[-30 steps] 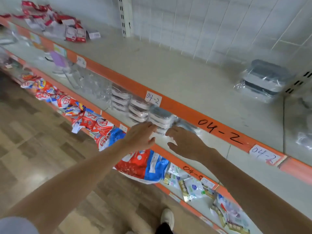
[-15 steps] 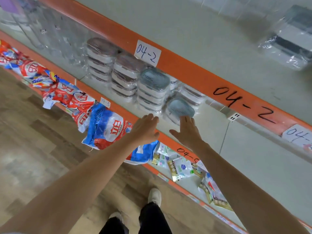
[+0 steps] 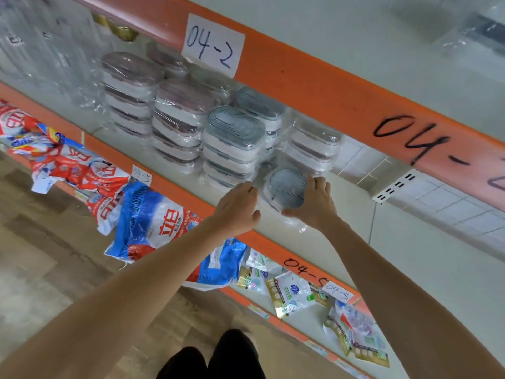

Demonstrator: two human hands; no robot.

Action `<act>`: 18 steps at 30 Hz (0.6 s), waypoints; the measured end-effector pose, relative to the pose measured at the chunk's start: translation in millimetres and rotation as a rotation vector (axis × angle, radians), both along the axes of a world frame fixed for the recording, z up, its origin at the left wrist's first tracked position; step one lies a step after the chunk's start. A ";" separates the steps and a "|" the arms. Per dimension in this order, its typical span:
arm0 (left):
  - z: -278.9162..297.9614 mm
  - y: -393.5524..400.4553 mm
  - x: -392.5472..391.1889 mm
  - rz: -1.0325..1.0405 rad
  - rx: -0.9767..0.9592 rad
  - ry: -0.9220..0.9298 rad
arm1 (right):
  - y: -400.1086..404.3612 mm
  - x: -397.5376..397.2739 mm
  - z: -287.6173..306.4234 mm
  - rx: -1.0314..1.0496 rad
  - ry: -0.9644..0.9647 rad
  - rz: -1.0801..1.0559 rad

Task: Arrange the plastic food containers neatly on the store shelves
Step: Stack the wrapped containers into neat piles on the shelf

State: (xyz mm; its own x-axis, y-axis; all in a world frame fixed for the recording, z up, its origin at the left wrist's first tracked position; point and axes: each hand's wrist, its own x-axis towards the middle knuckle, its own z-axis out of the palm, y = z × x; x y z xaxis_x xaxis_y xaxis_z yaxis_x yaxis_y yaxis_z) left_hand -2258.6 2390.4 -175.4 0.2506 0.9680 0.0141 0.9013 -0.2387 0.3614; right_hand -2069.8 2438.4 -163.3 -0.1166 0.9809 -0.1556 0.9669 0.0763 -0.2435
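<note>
Stacks of wrapped plastic food containers stand on the middle shelf [image 3: 341, 228]: pink-lidded stacks [image 3: 180, 119] on the left, a blue-grey-lidded stack [image 3: 235, 138] in the middle, another stack [image 3: 311, 146] to the right. One wrapped blue-lidded container pack [image 3: 285, 188] lies tilted in front of them, lid facing me. My right hand [image 3: 314, 203] grips its right side, thumb under its lower edge. My left hand [image 3: 237, 206] is at its left, fingers bent toward the plastic wrap; whether it touches the pack is unclear.
The orange rail of the upper shelf [image 3: 314, 86] with a 04-2 label [image 3: 213, 45] overhangs the stacks. Another wrapped container [image 3: 481, 36] sits on the top shelf. Detergent bags [image 3: 153, 217] and small packets [image 3: 292, 294] fill the lower shelf. Clear bottles [image 3: 41, 50] stand at left.
Both hands have reached further in: the right hand now holds the tilted blue-lidded pack and the left has come up beside it. The view has moved closer to the shelf.
</note>
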 end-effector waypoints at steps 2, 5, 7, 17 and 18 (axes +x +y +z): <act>3.0 5.6 8.7 -0.040 -0.009 0.016 | -16.3 18.4 1.1 0.001 0.005 -0.038; 2.0 17.8 29.1 -0.116 -0.040 0.044 | -50.2 52.7 -1.7 -0.022 0.012 -0.105; -4.7 31.3 46.3 -0.177 -0.068 0.099 | -70.5 71.6 -4.7 -0.043 -0.009 -0.139; -38.6 42.6 78.5 -0.283 -0.028 0.414 | -137.3 112.2 -19.5 -0.118 -0.061 -0.198; -36.2 40.1 79.5 -0.294 -0.015 0.402 | -140.8 110.9 -20.1 -0.125 -0.056 -0.206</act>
